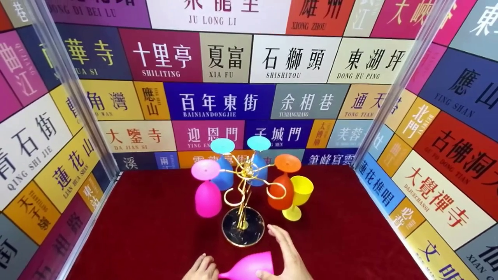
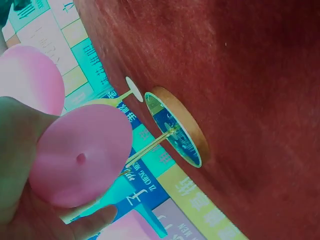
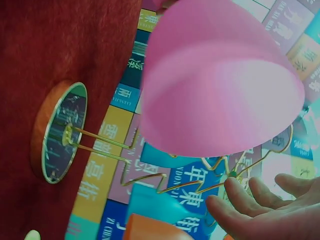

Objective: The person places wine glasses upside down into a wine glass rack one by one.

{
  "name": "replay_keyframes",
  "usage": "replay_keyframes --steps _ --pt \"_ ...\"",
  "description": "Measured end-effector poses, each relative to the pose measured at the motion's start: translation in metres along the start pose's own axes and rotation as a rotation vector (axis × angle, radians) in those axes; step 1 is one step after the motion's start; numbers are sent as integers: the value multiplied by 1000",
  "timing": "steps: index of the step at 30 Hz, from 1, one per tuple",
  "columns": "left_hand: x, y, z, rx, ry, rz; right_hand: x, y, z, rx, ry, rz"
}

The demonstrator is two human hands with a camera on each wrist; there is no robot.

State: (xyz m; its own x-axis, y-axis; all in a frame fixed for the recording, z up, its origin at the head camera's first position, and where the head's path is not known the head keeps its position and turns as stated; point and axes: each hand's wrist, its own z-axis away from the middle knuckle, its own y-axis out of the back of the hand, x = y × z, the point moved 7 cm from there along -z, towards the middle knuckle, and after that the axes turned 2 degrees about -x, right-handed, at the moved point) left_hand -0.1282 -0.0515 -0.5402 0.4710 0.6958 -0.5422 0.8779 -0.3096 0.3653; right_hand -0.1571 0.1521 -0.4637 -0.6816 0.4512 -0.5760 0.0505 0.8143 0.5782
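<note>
A hot-pink goblet point(image 1: 249, 266) lies tilted sideways at the near side, its bowl mouth toward the right. My left hand point(image 1: 201, 268) grips it at the stem, with the round foot point(image 2: 82, 155) facing the left wrist camera. Beside the bowl's mouth is my right hand point(image 1: 290, 256), fingers extended and spread, the thumb overlapping the bowl in the head view. Just beyond both hands stands a gold wire goblet rack point(image 1: 246, 175) on a round black base point(image 1: 243, 227). Two of its front loops point(image 1: 234, 197) hold nothing.
On the rack, upside down, hang another pink goblet point(image 1: 208, 198), two blue goblets point(image 1: 222, 171) and an orange-red goblet point(image 1: 281, 192). A yellow goblet point(image 1: 301, 190) stands upright behind at right. Dark red cloth point(image 1: 155, 229) covers the table; sign-printed walls point(image 1: 218, 101) enclose three sides.
</note>
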Motion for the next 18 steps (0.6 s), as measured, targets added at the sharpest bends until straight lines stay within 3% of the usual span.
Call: replay_keyframes --steps 9,15,18 --pt "-5 8 -17 -73 -121 1 -15 -16 -3 -109 145 187" --pt "-5 8 -24 -102 -176 10 -34 -31 1 -16 429 420" --pt "-6 10 -30 -136 -180 14 -39 -39 2 14 500 486"
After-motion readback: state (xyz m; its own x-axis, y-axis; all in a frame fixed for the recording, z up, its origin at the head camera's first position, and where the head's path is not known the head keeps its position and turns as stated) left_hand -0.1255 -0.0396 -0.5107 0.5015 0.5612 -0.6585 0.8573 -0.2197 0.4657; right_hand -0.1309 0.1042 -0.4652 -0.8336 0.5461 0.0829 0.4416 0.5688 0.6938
